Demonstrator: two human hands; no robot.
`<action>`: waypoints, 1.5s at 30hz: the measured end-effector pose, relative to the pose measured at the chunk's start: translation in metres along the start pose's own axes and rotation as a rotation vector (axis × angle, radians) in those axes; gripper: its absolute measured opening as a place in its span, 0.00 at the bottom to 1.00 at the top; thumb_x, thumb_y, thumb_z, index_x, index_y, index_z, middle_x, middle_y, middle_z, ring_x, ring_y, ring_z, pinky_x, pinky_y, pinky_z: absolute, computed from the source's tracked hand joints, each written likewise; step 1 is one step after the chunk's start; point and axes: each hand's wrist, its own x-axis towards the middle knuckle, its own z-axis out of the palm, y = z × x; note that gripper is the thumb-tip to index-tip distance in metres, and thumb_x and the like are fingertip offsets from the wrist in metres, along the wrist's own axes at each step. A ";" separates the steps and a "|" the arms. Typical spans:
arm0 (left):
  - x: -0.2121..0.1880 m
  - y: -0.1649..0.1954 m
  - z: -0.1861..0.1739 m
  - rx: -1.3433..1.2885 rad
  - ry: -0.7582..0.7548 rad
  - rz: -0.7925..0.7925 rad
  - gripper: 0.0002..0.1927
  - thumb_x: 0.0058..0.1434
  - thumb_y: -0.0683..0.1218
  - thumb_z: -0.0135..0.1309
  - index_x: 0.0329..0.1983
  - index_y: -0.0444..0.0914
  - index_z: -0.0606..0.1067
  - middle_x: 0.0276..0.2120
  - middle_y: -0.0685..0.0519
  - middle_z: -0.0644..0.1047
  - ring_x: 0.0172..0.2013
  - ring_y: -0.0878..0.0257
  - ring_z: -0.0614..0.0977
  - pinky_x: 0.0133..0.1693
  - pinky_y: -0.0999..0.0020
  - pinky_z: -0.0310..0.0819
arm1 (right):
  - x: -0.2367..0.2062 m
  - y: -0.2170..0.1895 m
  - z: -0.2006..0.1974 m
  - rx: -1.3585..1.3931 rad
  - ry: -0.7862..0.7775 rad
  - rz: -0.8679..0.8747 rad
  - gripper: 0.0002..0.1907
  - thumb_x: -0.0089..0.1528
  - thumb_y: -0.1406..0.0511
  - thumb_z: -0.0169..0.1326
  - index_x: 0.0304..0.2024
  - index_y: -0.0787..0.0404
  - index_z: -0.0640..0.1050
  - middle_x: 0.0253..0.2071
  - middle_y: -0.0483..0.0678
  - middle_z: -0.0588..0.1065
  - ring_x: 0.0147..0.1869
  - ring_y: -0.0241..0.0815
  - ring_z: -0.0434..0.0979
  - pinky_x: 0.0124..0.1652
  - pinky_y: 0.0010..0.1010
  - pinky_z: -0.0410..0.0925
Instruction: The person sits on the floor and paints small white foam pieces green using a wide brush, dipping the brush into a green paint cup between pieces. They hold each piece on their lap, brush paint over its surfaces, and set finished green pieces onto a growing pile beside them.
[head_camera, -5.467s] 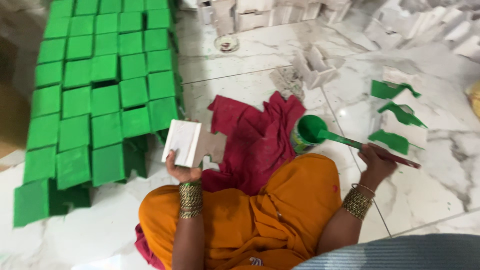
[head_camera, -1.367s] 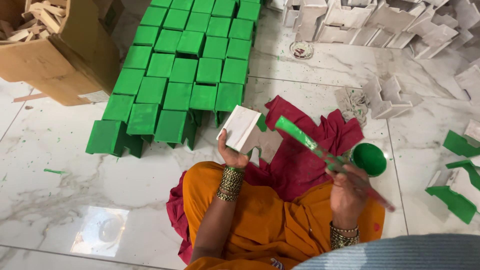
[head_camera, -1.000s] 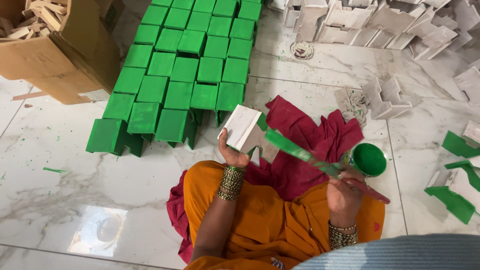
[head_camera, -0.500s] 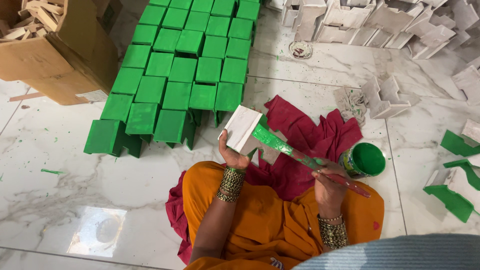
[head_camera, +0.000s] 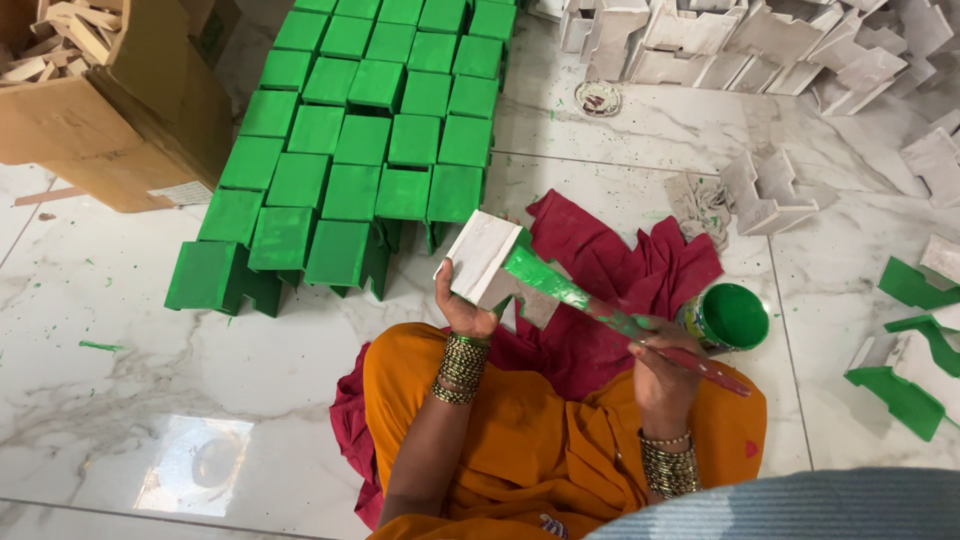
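Green painted blocks (head_camera: 370, 140), cardboard box (head_camera: 110, 110), red cloth (head_camera: 610, 270)

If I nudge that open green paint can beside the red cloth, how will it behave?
The paint can is short and wide, standing upright on the marble floor, so it would probably slide rather than tip. Its top is open and green inside, so a sharp push may slop paint out. Its rim looks paint-coated, likely slippery to pick up.

A home-style craft workshop is showing here, with work going on right on a marble floor (head_camera: 150, 400). Rows of green painted blocks (head_camera: 370, 130) are drying beside piles of unpainted white pieces (head_camera: 760, 50), a cardboard box of wood scraps (head_camera: 110, 110) is standing nearby, and an open green paint tin (head_camera: 728, 318) is sitting on a red cloth (head_camera: 610, 265).
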 end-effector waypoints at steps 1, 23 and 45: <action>0.000 0.000 0.001 -0.006 -0.018 -0.004 0.30 0.63 0.59 0.56 0.61 0.36 0.71 0.56 0.47 0.76 0.55 0.50 0.78 0.57 0.53 0.72 | 0.000 0.002 0.002 -0.016 0.004 0.028 0.16 0.54 0.85 0.57 0.41 0.66 0.77 0.52 0.59 0.77 0.60 0.51 0.77 0.58 0.39 0.74; -0.001 0.003 0.002 0.001 -0.028 0.023 0.29 0.64 0.58 0.55 0.62 0.36 0.71 0.56 0.47 0.77 0.56 0.50 0.78 0.58 0.53 0.71 | -0.002 -0.043 0.017 -0.186 0.036 0.012 0.15 0.53 0.85 0.58 0.39 0.68 0.77 0.51 0.60 0.76 0.58 0.51 0.79 0.54 0.36 0.76; -0.010 0.004 0.004 -0.064 -0.111 -0.010 0.32 0.67 0.59 0.53 0.65 0.33 0.69 0.58 0.45 0.77 0.57 0.50 0.78 0.60 0.54 0.71 | -0.018 -0.038 0.051 -0.367 -0.040 0.024 0.14 0.52 0.85 0.60 0.37 0.69 0.77 0.49 0.60 0.78 0.55 0.49 0.80 0.55 0.34 0.74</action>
